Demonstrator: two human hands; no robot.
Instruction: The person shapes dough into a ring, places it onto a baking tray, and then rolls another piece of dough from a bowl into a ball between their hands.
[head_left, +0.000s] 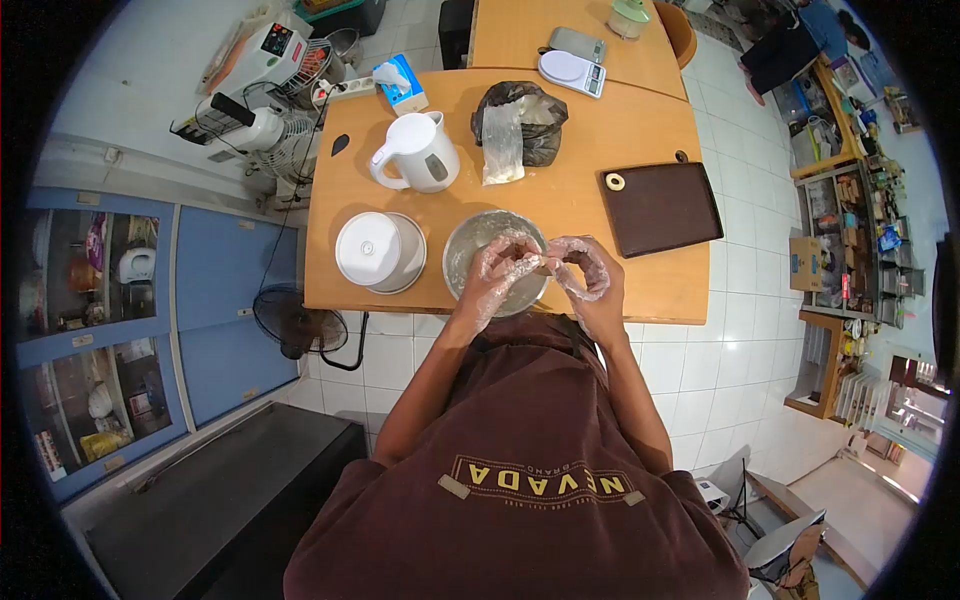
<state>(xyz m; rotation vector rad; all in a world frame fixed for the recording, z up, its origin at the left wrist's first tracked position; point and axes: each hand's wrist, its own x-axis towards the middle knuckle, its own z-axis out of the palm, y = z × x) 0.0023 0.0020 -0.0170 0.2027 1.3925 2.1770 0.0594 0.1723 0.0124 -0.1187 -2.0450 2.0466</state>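
Observation:
Both my hands are coated in white flour or dough and meet over the right side of a metal mixing bowl (462, 235) whose inside is smeared white. My left hand (503, 268) is closed in a pinch above the bowl. My right hand (592, 284) curls its fingers into a pinch by the bowl's right rim. Between the fingertips of both is a small pale piece of dough (546, 264), partly hidden by the fingers. A dark baking tray (662, 215) lies to the right, with one pale dough ring (615, 182) in its far left corner.
Left of the bowl stands a white lidded tub (368, 250), with a white electric kettle (420, 152) behind. A black plastic bag (543, 125), kitchen scale (572, 72) and tissue box (402, 85) sit farther back. A fan (300, 320) is left of the table; a person (800, 50) stands far right.

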